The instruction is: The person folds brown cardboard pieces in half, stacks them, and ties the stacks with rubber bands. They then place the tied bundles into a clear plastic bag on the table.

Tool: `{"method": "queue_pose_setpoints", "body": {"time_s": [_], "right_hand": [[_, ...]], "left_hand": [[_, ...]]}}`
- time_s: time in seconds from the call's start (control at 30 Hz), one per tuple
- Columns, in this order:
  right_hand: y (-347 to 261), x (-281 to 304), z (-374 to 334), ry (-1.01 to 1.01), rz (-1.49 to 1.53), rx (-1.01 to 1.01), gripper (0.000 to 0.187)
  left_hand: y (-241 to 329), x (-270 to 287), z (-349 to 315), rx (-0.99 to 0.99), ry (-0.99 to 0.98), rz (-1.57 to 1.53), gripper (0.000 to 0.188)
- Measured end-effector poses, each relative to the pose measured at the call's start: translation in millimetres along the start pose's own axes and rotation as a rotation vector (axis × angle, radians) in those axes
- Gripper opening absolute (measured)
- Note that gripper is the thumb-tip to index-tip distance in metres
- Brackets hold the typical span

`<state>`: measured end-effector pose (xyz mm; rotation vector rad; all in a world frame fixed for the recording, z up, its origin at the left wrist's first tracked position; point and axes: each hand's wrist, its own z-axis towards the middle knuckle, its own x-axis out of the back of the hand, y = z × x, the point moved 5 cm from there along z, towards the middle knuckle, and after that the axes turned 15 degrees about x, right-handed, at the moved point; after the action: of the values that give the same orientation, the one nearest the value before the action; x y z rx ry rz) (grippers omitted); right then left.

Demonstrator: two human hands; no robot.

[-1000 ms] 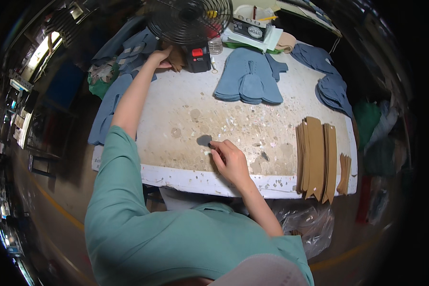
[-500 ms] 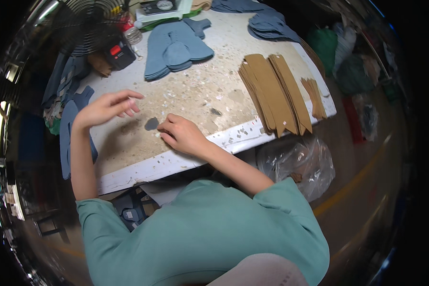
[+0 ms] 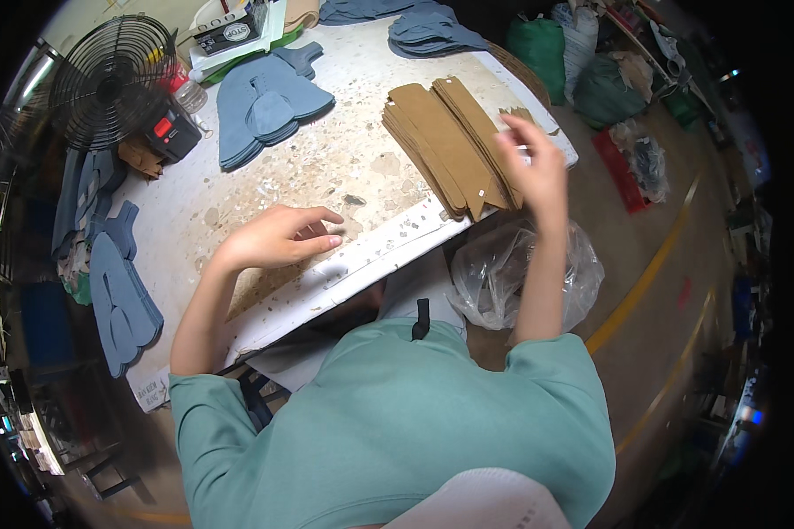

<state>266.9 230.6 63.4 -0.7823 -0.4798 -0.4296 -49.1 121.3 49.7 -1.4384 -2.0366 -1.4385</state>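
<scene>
My left hand [image 3: 284, 238] hovers over the near part of the worn white table [image 3: 344, 163], fingers loosely curled and apart, with nothing visible in it. Over at the right edge, my right hand [image 3: 538, 172] is raised with fingers spread, in front of a stack of small brown pieces [image 3: 519, 115] that it partly hides. Whether its fingertips touch that stack, I cannot tell. Just left of this hand lie two stacks of long brown strips with notched ends, a wider one [image 3: 437, 145] and a narrower one [image 3: 476, 132]. A small dark scrap [image 3: 354, 200] sits beyond my left fingertips.
Blue cut pieces lie stacked at the table's far middle [image 3: 269, 106], far edge [image 3: 432, 33] and left edge [image 3: 123, 300]. A black fan [image 3: 110, 84] stands at the far left, near a clear bottle [image 3: 190, 95]. A clear plastic bag [image 3: 485, 282] hangs below the right front edge.
My right hand has left the table's front middle and moved right to the small brown pieces. My left hand has come lower and rightward. The dark oval scrap no longer shows. The view has shifted.
</scene>
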Motion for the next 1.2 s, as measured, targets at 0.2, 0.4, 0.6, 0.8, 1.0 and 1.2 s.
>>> {"method": "queue_pose_setpoints", "body": {"time_s": [0.2, 0.4, 0.6, 0.8, 1.0, 1.2], "right_hand": [[110, 27, -24, -0.301, -0.589, -0.28, 0.06], [86, 31, -21, -0.042, -0.685, -0.205, 0.059], [-12, -2, -2, 0.082, -0.253, 0.117, 0.031], [-37, -19, -8, 0.048, -0.183, 0.087, 0.026], [-35, -19, -8, 0.058, -0.094, 0.061, 0.024], [-50, -44, 2, -0.002, 0.091, 0.096, 0.023]], "left_hand": [[10, -4, 12, -0.059, 0.032, -0.028, 0.041], [9, 10, 51, -0.083, 0.311, -0.273, 0.043], [5, 52, 160, 0.153, 0.565, -0.309, 0.049], [13, 47, 213, 0.194, 0.39, 0.025, 0.076], [12, 53, 210, 0.252, 0.351, 0.094, 0.079], [9, 52, 199, 0.237, 0.376, -0.074, 0.08]]}}
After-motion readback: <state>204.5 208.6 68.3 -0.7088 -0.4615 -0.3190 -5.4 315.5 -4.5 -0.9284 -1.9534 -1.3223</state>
